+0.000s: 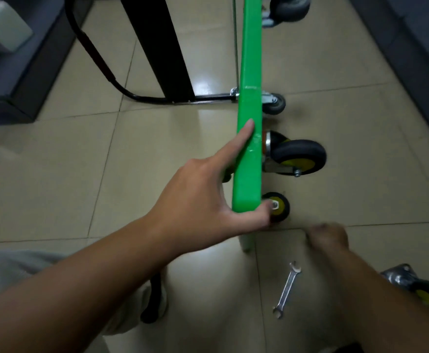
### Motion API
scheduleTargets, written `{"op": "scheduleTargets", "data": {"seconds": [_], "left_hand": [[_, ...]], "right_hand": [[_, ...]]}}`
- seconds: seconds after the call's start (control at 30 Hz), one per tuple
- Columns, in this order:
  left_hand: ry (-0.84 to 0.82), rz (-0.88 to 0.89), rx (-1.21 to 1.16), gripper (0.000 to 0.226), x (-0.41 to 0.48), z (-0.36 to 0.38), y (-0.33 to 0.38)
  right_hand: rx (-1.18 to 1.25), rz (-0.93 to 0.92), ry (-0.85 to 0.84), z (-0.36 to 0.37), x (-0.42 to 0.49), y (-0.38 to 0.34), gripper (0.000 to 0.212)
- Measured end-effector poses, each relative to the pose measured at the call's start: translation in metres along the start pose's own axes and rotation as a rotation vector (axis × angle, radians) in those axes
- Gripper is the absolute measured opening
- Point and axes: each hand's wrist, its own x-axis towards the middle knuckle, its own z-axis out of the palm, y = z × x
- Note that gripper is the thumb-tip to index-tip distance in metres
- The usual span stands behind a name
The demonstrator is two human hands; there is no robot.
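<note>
Left hand (203, 200) grips one smooth green plastic board (250, 103) standing on edge. Right hand (328, 238) is blurred, grip unclear. One steel wrench (287, 289) lies on glossy tiles (55, 174).

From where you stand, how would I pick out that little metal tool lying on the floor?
Find the green board standing on edge, gripped by the left hand. Follow it down to the tiled floor just past its near end. There lies the wrench: slim, silver, forked at both ends, the only flat tool among round black-and-yellow wheels.
</note>
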Motion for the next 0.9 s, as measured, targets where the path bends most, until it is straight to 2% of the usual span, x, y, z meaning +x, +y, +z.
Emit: {"op": "scheduleTargets", "data": {"seconds": [0.07,0.13,0.2,0.27,0.43,0.6,0.73,0.9], "left_hand": [[0.011,-0.016,-0.03,0.103,-0.004,-0.004,-0.003],[-0.002,-0.019,-0.043,0.103,-0.006,-0.007,-0.006],[-0.008,-0.02,-0.063,0.103,-0.008,-0.011,-0.007],[-0.008,-0.018,-0.092,0.102,-0.009,-0.016,-0.01],[-0.034,-0.032,-0.118,0.101,-0.01,-0.034,-0.023],[-0.071,-0.027,-0.149,0.098,-0.01,-0.053,-0.036],[-0.098,-0.02,-0.104,0.098,-0.011,-0.056,-0.039],[-0.094,0.009,-0.001,0.099,-0.009,-0.054,-0.037]], "right_hand": [[0.277,-0.01,0.16,-0.073,-0.005,-0.034,0.024],[0.378,-0.158,0.296,-0.141,-0.027,-0.063,0.017],[0.359,-0.359,0.287,-0.187,-0.07,-0.095,0.007],[0.337,-0.524,0.227,-0.208,-0.115,-0.119,0.009],[0.314,-0.721,0.133,-0.176,-0.162,-0.152,0.017],[0.249,-0.822,0.175,-0.13,-0.156,-0.184,0.028],[0.216,-0.934,0.24,-0.113,-0.155,-0.202,0.026],[0.243,-0.896,0.18,-0.108,-0.145,-0.206,0.017]]}}
